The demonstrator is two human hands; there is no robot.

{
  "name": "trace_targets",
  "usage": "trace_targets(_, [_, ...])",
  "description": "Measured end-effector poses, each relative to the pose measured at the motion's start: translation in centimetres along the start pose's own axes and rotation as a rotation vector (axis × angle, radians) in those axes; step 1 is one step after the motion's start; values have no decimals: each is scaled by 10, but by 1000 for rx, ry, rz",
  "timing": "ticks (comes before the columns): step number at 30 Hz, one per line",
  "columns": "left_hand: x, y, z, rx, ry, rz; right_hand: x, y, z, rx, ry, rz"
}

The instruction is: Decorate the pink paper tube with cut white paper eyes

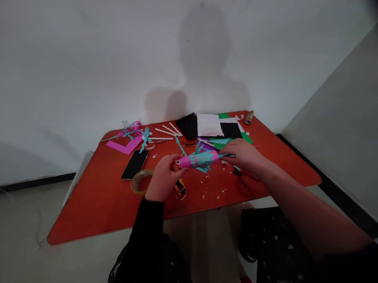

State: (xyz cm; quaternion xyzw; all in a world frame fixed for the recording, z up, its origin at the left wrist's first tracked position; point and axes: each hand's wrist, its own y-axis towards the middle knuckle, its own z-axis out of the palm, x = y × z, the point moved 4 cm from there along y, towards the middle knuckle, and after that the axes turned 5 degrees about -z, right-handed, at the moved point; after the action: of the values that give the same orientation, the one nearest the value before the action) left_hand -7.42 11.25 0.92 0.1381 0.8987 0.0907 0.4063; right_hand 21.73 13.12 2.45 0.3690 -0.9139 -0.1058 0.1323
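My left hand (164, 177) and my right hand (243, 155) both grip a paper tube (198, 159) above the orange-red table (90, 203). The tube is pink and teal, with a small eye-like mark at its left end and teal paper strips fanning out around it. Below my left hand lies a yellow-and-black utility knife (180, 187), partly hidden by that hand. A roll of clear tape (141, 181) lies to the left of it. Red-handled scissors (245, 181) sit beneath my right hand, their blades hidden.
A black smartphone (135, 164) lies left of centre. Pink card offcuts (124, 145), white sticks (165, 131), black, white and green paper sheets (209, 125) and a twine spool (248, 117) cover the table's far part. Paper scraps are scattered nearby. White walls bound the far and right sides.
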Motion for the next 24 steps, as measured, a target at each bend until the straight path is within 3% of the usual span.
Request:
trace_targets(10, [-1, -2, 2, 19, -155, -78, 6, -2, -6, 14, 196, 229])
trace_targets(17, [-8, -3, 0, 44, -167, -103, 5, -5, -7, 77, 321, 52])
trace_targets(24, [-12, -2, 3, 39, -194, -120, 2, -9, -11, 115, 353, 98])
